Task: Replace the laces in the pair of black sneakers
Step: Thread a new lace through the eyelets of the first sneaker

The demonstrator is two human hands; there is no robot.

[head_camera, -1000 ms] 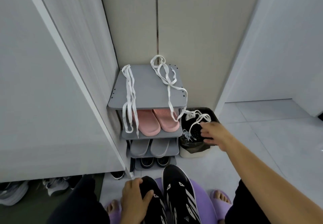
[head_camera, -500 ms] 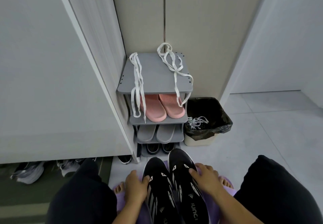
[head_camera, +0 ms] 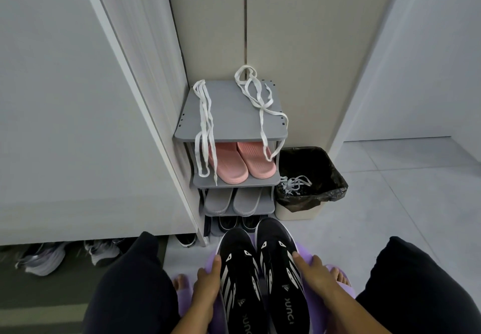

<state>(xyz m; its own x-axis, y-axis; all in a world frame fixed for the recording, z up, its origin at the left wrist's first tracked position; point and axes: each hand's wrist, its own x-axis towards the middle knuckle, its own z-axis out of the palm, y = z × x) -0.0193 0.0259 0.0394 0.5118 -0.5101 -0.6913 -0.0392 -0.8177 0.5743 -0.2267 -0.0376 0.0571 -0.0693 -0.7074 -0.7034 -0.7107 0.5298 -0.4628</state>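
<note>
Head view: we see the pair of black sneakers point(head_camera: 260, 273) side by side on a purple surface point(head_camera: 307, 251) at the near edge, between our knees, toes pointing far. No laces show in either one. Our left hand point(head_camera: 208, 279) lies against the outer side of the left sneaker, fingers straight and close together. Our right hand point(head_camera: 315, 273) rests on the outer side of the right sneaker, fingers straight and slightly spread. We cannot tell where either thumb sits. Farther off, two white laces point(head_camera: 204, 114) drape over the top of a grey shoe rack point(head_camera: 231, 122), one on each side. Just right of the rack, a bin with a black liner point(head_camera: 335, 190) holds a tangle of white laces point(head_camera: 294, 184).
</note>
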